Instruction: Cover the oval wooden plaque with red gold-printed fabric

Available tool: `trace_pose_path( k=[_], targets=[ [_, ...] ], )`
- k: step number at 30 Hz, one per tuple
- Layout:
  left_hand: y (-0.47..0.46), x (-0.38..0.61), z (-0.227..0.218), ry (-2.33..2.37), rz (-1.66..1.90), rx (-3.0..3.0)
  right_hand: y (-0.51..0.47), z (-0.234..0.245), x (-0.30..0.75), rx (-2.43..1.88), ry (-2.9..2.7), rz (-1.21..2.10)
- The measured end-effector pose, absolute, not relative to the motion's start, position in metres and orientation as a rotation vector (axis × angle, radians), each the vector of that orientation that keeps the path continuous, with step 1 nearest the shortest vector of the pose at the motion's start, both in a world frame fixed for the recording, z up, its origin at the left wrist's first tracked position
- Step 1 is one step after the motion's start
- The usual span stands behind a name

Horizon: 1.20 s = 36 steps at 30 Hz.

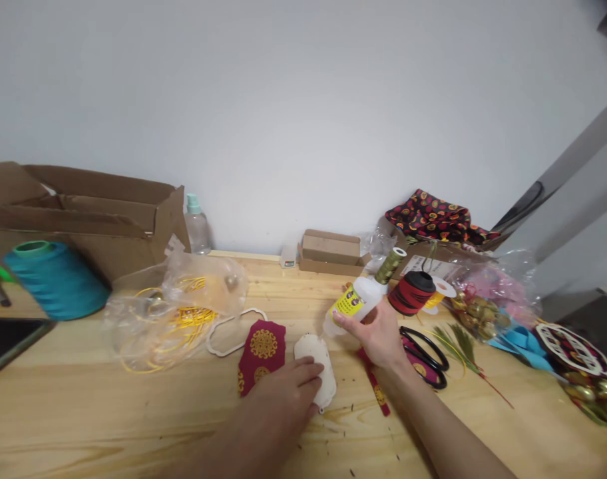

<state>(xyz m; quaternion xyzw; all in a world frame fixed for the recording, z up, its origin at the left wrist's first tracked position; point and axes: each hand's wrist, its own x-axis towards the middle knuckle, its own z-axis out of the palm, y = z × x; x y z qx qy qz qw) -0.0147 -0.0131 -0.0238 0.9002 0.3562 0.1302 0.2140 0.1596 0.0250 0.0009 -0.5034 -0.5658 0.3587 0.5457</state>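
Observation:
My right hand (381, 336) is wrapped round a white plastic glue bottle (356, 303) with a yellow label, tilted above the table. My left hand (296, 386) lies with its fingers flat across a white, scallop-edged panel (316, 356) on the wood. Just left of that panel is a cut piece of maroon cloth (263, 346) with gold medallions. A thin white outline frame (226, 332) sits beside the cloth, partly under it. Below my right wrist are black-handled scissors (428, 362) and a maroon strip (381, 399), both partly hidden by my arm.
On the left stand a teal thread cone (58, 283), a cardboard box (108, 233), a spray bottle (197, 226) and a bag of yellow cord (184, 313). Rightward are a red thread spool (410, 293), blue ribbon (523, 346) and gold bells (483, 316). A small carton (333, 266) is behind.

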Motion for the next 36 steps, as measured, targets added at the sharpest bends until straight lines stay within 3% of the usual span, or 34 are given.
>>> trace_pose_path(
  k=[36],
  targets=[
    [-0.012,-0.014,-0.025,0.942,0.48,2.349,0.025,-0.001,0.155,-1.224,-1.399,0.822]
  ],
)
